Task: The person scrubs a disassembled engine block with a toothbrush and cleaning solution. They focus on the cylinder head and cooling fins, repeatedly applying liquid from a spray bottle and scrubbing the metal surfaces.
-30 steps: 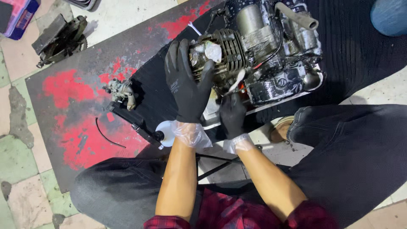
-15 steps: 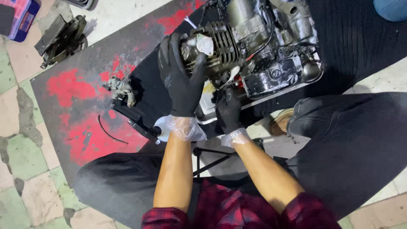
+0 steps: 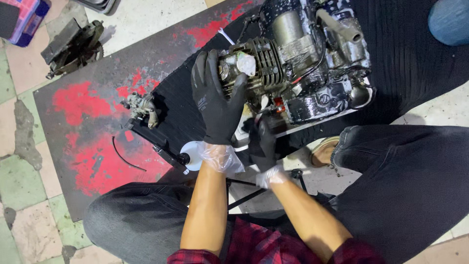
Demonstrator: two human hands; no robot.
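Observation:
A greasy small engine lies on a black ribbed mat. My left hand, in a black glove, grips the finned cylinder head at the engine's near end, fingers wrapped over its side. My right hand, also black-gloved, reaches under the same end of the engine; its fingers are curled there, and what they hold is hidden in shadow. A white cloth plug sits in an opening of the cylinder head.
A carburettor rests on a dark board with red paint patches. A thin black curved wire, a black tool with a white disc, a dark metal part and a pink box lie around. My knees flank the work.
The view has shifted slightly. My left hand stays clamped on the cylinder head while my right hand has slid a little lower under the engine.

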